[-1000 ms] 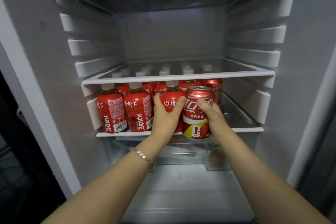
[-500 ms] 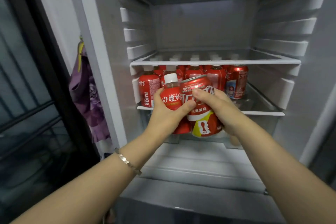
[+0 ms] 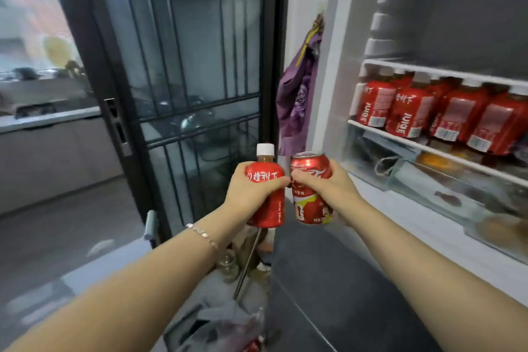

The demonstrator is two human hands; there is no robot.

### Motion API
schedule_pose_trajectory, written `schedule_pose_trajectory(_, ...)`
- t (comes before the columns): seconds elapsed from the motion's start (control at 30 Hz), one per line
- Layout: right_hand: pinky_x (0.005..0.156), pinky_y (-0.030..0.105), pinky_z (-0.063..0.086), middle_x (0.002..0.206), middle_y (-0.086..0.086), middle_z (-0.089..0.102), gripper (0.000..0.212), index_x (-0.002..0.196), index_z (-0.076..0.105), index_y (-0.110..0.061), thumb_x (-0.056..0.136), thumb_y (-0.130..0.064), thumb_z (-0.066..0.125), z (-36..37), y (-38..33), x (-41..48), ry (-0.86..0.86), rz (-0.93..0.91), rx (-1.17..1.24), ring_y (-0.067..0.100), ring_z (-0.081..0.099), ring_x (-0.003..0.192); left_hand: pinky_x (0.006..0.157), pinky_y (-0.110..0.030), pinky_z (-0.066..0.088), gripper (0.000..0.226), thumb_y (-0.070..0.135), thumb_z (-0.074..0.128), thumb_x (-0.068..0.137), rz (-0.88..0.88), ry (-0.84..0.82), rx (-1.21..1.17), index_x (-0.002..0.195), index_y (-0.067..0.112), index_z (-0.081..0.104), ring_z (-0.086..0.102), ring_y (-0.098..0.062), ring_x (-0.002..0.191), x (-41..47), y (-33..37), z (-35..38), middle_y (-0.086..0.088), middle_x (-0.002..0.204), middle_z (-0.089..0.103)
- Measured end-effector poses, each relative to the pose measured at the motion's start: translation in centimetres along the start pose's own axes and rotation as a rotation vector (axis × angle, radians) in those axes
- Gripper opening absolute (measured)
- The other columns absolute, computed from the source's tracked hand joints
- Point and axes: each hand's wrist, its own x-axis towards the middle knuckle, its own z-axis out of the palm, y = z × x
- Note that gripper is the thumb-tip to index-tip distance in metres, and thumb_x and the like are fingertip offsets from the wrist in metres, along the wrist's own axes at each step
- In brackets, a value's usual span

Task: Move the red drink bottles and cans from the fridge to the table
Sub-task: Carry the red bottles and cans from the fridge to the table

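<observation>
Left hand [image 3: 248, 191] wrapped round a red juice bottle [image 3: 270, 208], white cap up. Right hand [image 3: 328, 186] clamped on a red can [image 3: 311, 208], upright. Bottle and can are side by side, my thumb tips close together between them. Both are held in the air, outside the fridge [image 3: 457, 23]. Up and right of my right hand, more red bottles [image 3: 411, 111] stand on the shelf. A purple cloth [image 3: 297, 94] hangs above the can. The drawer below the shelf is blurred; it possibly holds fruit.

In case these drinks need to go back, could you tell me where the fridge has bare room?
The glass shelf above the red bottles looks bare, bordered by the ribbed side wall. The shelf below is packed with bottles along its front.
</observation>
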Motion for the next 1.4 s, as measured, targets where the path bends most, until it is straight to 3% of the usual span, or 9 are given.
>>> schedule_pose_trajectory(0.13, 0.075, 0.028, 0.051, 0.088, -0.004, 0.067, 0.041, 0.096, 0.061, -0.02, 0.064, -0.032, 0.083, 6.1, 0.6, -2.4, -0.182, 0.0, -0.134, 0.012, 0.065, 0.083, 0.074, -0.026, 0.049, 0.05, 0.022, 0.085, 0.064, -0.075, 0.15, 0.097, 0.098, 0.022, 0.049, 0.058, -0.009, 0.083, -4.4, -2.0, -6.2, 0.002, 0.095, 0.059)
schedule_pose_trajectory(0.27, 0.085, 0.035, 0.054, 0.098, -0.001, 0.069, 0.066, 0.105, 0.061, -0.016, 0.05, -0.046, 0.083, 13.1, 0.4, -5.7, -0.343, -0.06, -0.206, 0.015, 0.066, 0.092, 0.08, -0.03, 0.041, 0.067, 0.03, 0.084, 0.065, -0.114, 0.356, 0.188, 0.113, 0.026, 0.039, 0.051, -0.015, 0.1, -9.5, -3.6, -12.7, 0.004, 0.108, 0.049)
schedule_pose_trajectory(0.43, 0.088, 0.033, 0.049, 0.096, -0.007, 0.061, 0.04, 0.088, 0.052, -0.03, 0.064, -0.032, 0.084, 22.4, -1.7, -13.7, -0.599, -0.187, -0.262, 0.014, 0.059, 0.097, 0.082, -0.03, 0.04, 0.07, 0.031, 0.083, 0.067, -0.158, 0.657, 0.218, 0.119, 0.025, 0.037, 0.05, -0.016, 0.103, -19.2, -4.3, -21.8, 0.002, 0.113, 0.048)
schedule_pose_trajectory(0.57, 0.077, 0.025, 0.04, 0.094, -0.008, 0.057, 0.051, 0.102, 0.05, -0.024, 0.064, -0.032, 0.084, 31.2, -4.2, -25.6, -0.886, -0.289, -0.289, 0.011, 0.055, 0.09, 0.082, -0.028, 0.041, 0.064, 0.028, 0.083, 0.066, -0.159, 0.991, 0.229, 0.112, 0.025, 0.04, 0.053, -0.015, 0.099, -32.5, -5.6, -30.4, 0.003, 0.108, 0.052)
schedule_pose_trajectory(0.73, 0.069, 0.023, 0.045, 0.101, -0.002, 0.06, 0.059, 0.106, 0.047, -0.022, 0.061, -0.03, 0.084, 37.5, -6.0, -38.4, -1.105, -0.357, -0.338, 0.015, 0.057, 0.091, 0.086, -0.027, 0.041, 0.062, 0.026, 0.081, 0.07, -0.184, 1.174, 0.268, 0.116, 0.023, 0.039, 0.049, -0.014, 0.104, -46.7, -6.0, -35.9, 0.005, 0.11, 0.048)
schedule_pose_trajectory(0.83, 0.076, 0.027, 0.049, 0.103, -0.002, 0.058, 0.063, 0.109, 0.046, -0.022, 0.06, -0.034, 0.084, 41.4, -7.1, -49.5, -1.263, -0.425, -0.363, 0.016, 0.057, 0.095, 0.084, -0.028, 0.042, 0.062, 0.026, 0.083, 0.067, -0.252, 1.355, 0.295, 0.113, 0.025, 0.041, 0.051, -0.015, 0.102, -58.0, -6.5, -39.2, 0.005, 0.108, 0.049)
schedule_pose_trajectory(1.0, 0.075, 0.026, 0.046, 0.111, 0.0, 0.058, 0.071, 0.119, 0.046, -0.018, 0.062, -0.037, 0.084, 46.1, -8.4, -63.7, -1.468, -0.504, -0.35, 0.013, 0.054, 0.095, 0.082, -0.029, 0.044, 0.065, 0.026, 0.084, 0.064, -0.327, 1.544, 0.309, 0.112, 0.025, 0.041, 0.054, -0.018, 0.1, -72.3, -7.1, -42.1, 0.001, 0.11, 0.053)
schedule_pose_trajectory(1.03, 0.076, 0.025, 0.046, 0.114, 0.001, 0.058, 0.073, 0.121, 0.045, -0.017, 0.062, -0.036, 0.084, 48.4, -8.5, -70.2, -1.548, -0.537, -0.358, 0.012, 0.053, 0.095, 0.083, -0.03, 0.045, 0.066, 0.026, 0.084, 0.064, -0.352, 1.627, 0.308, 0.114, 0.024, 0.041, 0.054, -0.019, 0.102, -78.5, -7.6, -43.4, 0.001, 0.112, 0.054)
schedule_pose_trajectory(1.4, 0.086, 0.029, 0.048, 0.123, 0.003, 0.058, 0.076, 0.124, 0.046, -0.017, 0.061, -0.033, 0.086, 59.1, -8.7, -95.2, -1.866, -0.717, -0.393, 0.017, 0.057, 0.107, 0.092, -0.042, 0.049, 0.068, 0.033, 0.085, 0.056, -0.521, 2.034, 0.247, 0.106, 0.032, 0.041, 0.055, -0.023, 0.107, -101.2, -11.8, -52.1, 0.002, 0.111, 0.058)
